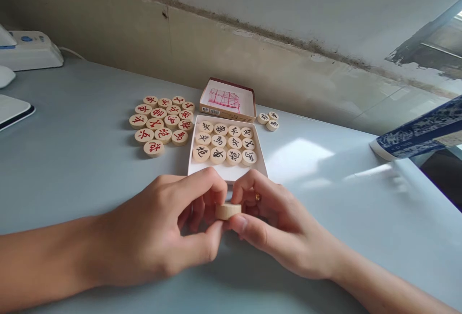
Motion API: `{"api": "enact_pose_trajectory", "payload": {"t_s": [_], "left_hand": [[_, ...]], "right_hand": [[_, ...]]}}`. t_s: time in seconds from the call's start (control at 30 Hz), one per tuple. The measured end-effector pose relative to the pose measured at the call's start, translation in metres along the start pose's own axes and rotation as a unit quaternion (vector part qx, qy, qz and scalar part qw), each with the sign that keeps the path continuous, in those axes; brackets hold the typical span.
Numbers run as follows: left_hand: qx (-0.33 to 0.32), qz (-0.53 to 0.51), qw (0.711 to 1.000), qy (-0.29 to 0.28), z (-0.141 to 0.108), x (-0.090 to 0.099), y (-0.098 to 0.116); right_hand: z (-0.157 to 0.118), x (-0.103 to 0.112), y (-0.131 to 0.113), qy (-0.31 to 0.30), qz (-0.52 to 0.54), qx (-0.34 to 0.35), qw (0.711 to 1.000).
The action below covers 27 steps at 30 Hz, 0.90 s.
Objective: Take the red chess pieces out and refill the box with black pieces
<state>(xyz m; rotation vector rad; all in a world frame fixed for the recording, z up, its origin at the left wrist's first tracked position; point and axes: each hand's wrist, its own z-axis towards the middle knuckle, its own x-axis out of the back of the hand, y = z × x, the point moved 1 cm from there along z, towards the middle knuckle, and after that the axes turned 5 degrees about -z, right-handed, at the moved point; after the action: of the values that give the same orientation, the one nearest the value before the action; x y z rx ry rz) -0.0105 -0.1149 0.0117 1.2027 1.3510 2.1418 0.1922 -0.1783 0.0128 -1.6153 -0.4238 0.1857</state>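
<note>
Between my two hands is a round wooden Chinese chess piece (227, 211), seen edge-on so its marking is hidden. My left hand (173, 227) pinches it from the left with thumb and bent fingers. From the other side my right hand (277, 222), with a ring on one finger, grips the same piece. Just beyond the fingers lies a white box tray (192, 160) holding rows of pieces with black characters (218, 141). Left of the tray, pieces with red characters (155, 124) lie in a cluster. Three black-marked pieces (263, 118) sit to its right.
Behind the tray, an open box lid (227, 100) with pink lines inside lies near the wall (173, 49). A white device (34, 49) and a dark-edged white object (14, 111) occupy the far left. A blue patterned object (426, 129) juts in from the right.
</note>
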Motion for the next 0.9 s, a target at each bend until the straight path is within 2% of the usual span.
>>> {"api": "enact_pose_trajectory", "payload": {"t_s": [0.1, 0.27, 0.43, 0.5, 0.57, 0.77, 0.9], "left_hand": [[0.010, -0.012, 1.000, 0.005, -0.0004, 0.0004, -0.0003], [0.077, -0.080, 0.993, 0.033, 0.0031, 0.0002, -0.0037], [0.105, -0.095, 0.990, -0.009, 0.0040, 0.0003, -0.0058], [0.090, -0.095, 0.991, -0.023, 0.0034, 0.0002, -0.0058], [0.065, -0.087, 0.994, -0.014, 0.0030, -0.0001, -0.0055], [-0.010, -0.020, 0.998, 0.067, 0.0047, -0.0024, -0.0044], [-0.091, -0.006, 0.990, 0.112, 0.0048, -0.0026, -0.0037]], "right_hand": [[-0.0006, -0.0005, 0.0001, -0.002, 0.000, 0.002, 1.000], [-0.0008, -0.0025, 0.0018, 0.014, -0.003, 0.021, 1.000], [-0.0010, -0.0025, 0.0038, 0.044, -0.045, 0.057, 0.996], [-0.0016, -0.0028, 0.0042, 0.047, -0.045, 0.058, 0.996], [-0.0022, -0.0031, 0.0042, 0.047, -0.024, 0.042, 0.998], [-0.0020, -0.0013, 0.0012, 0.018, 0.069, -0.004, 0.997], [-0.0013, -0.0009, 0.0022, 0.046, 0.027, 0.011, 0.999]]}}
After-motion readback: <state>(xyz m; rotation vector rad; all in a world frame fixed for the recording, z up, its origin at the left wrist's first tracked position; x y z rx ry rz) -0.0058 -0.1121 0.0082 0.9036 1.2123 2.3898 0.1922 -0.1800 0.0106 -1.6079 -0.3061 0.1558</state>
